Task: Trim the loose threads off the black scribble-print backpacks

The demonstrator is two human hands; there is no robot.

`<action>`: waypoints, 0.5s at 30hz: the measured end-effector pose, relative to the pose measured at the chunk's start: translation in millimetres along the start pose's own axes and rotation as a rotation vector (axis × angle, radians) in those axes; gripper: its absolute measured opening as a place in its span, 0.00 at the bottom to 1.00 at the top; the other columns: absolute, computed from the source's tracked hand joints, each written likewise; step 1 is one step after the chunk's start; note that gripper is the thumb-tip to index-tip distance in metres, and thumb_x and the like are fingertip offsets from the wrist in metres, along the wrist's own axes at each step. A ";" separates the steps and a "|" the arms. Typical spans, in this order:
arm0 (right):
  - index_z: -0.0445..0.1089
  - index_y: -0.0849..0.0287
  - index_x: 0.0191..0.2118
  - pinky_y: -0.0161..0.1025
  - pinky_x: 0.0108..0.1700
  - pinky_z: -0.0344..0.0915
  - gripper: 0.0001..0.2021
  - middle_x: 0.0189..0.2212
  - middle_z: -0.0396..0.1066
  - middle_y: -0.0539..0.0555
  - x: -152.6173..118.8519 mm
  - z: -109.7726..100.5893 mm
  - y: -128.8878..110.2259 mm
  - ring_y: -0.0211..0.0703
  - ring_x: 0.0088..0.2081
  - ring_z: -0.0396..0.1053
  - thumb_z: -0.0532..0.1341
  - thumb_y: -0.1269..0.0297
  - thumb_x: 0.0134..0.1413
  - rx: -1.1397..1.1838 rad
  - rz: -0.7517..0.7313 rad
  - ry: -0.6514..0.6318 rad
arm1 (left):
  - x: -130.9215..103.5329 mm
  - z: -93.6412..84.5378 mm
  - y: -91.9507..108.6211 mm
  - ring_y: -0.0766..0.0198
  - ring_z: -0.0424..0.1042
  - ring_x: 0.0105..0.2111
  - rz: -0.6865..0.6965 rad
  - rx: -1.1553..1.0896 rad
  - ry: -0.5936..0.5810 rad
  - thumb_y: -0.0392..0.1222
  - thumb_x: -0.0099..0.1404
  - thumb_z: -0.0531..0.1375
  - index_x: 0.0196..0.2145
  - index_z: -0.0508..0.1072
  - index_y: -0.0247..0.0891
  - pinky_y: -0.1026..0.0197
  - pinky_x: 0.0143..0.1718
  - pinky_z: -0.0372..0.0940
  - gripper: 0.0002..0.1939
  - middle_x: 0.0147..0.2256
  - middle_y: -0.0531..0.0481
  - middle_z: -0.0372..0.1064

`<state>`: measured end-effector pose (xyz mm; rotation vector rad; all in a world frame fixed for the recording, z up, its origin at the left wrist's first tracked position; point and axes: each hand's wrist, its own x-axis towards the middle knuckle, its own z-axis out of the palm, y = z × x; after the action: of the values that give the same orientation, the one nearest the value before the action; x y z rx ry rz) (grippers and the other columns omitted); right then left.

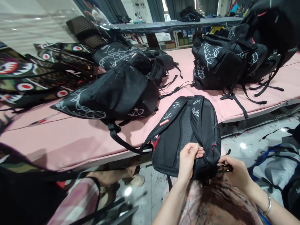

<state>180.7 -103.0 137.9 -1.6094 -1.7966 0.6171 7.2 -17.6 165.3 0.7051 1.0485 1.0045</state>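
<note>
A black backpack (164,150) with white scribble prints rests over the table's front edge and my lap, its shoulder straps (198,117) and padded back facing up. My left hand (189,157) lies over its lower back panel, thumb and fingers pressed together. What they pinch, if anything, I cannot make out. At the pack's lower right side my right hand (235,170) is closed on a black buckle (227,168) with a short strap end. A red tab (155,143) shows at the pack's left side.
On the pink-covered table (93,140) lie a black bag (122,90), more black backpacks (217,62) with dangling straps, and camouflage bags (53,72) with shark faces. Another person's leg (112,176) is at the lower left. Grey and black bags (274,170) are at the right.
</note>
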 end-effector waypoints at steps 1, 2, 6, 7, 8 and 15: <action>0.62 0.55 0.36 0.34 0.25 0.58 0.09 0.20 0.64 0.46 -1.2 0.0 0.5 0.40 0.22 0.64 0.51 0.73 0.50 0.004 0.024 -0.008 | -1.2 0.6 -1.6 0.67 0.70 0.24 0.009 0.019 -0.011 0.50 0.49 0.65 0.25 0.69 0.33 0.66 0.27 0.66 0.16 0.25 0.50 0.70; 0.61 0.55 0.37 0.34 0.24 0.57 0.07 0.19 0.62 0.45 -1.7 0.2 1.1 0.40 0.21 0.63 0.52 0.71 0.52 0.007 0.044 -0.021 | -2.6 1.0 -3.0 0.66 0.71 0.26 0.023 0.039 -0.015 0.50 0.49 0.65 0.26 0.69 0.33 0.65 0.28 0.67 0.16 0.25 0.49 0.71; 0.58 0.55 0.37 0.34 0.23 0.58 0.05 0.19 0.61 0.45 -4.7 7.6 8.4 0.39 0.20 0.61 0.54 0.61 0.57 0.050 0.092 0.001 | -11.3 -1.7 -7.4 0.64 0.72 0.29 0.128 0.128 0.017 0.51 0.53 0.62 0.27 0.69 0.33 0.64 0.33 0.67 0.15 0.27 0.48 0.71; 0.57 0.55 0.38 0.34 0.23 0.58 0.06 0.19 0.60 0.44 -7.1 10.5 11.9 0.39 0.20 0.61 0.54 0.60 0.57 0.069 0.098 0.049 | -14.5 -3.6 -9.0 0.64 0.72 0.29 0.161 0.150 0.035 0.51 0.54 0.61 0.28 0.70 0.34 0.63 0.33 0.67 0.15 0.27 0.48 0.71; 0.57 0.55 0.39 0.35 0.22 0.58 0.08 0.19 0.60 0.44 -10.2 13.2 15.8 0.39 0.19 0.60 0.55 0.59 0.56 0.084 0.108 0.113 | -18.0 -5.9 -11.2 0.64 0.72 0.29 0.197 0.174 0.053 0.50 0.55 0.60 0.28 0.70 0.34 0.63 0.33 0.67 0.14 0.28 0.48 0.70; 0.68 0.59 0.28 0.34 0.30 0.60 0.08 0.22 0.66 0.48 -34.3 0.6 25.0 0.41 0.27 0.65 0.60 0.59 0.50 0.288 0.296 -0.164 | -47.6 -22.3 -32.9 0.65 0.70 0.32 0.691 0.639 -0.026 0.35 0.61 0.54 0.36 0.69 0.37 0.63 0.35 0.66 0.06 0.31 0.49 0.70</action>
<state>199.0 -133.3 114.4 -1.6725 -1.5043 1.1186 -10.3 -74.0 146.4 1.6781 1.1331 1.2347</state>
